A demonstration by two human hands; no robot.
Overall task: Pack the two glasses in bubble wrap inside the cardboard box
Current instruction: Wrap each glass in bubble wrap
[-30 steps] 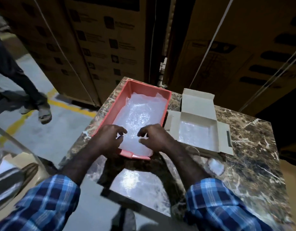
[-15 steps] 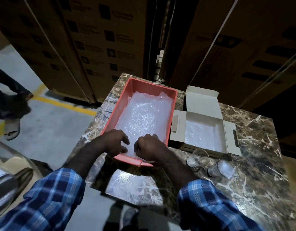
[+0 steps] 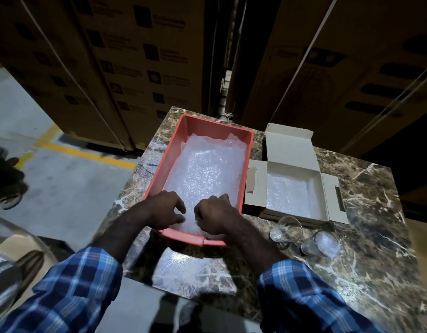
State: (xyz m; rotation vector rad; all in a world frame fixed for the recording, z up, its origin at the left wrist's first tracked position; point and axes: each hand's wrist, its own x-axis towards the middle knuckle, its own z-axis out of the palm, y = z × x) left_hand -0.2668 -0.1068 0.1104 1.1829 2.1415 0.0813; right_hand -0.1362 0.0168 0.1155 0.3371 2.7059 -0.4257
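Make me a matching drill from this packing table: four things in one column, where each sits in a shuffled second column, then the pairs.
Things:
1. red tray
2. cardboard box
3. two glasses
4. hands

Places:
A. on the marble top, near side of the box
B. at the tray's near end, on the bubble wrap
C. left of the box, holding bubble wrap
D. right of the tray, flaps open, lined with wrap

Pairs: 1-C, 2-D, 3-A, 4-B
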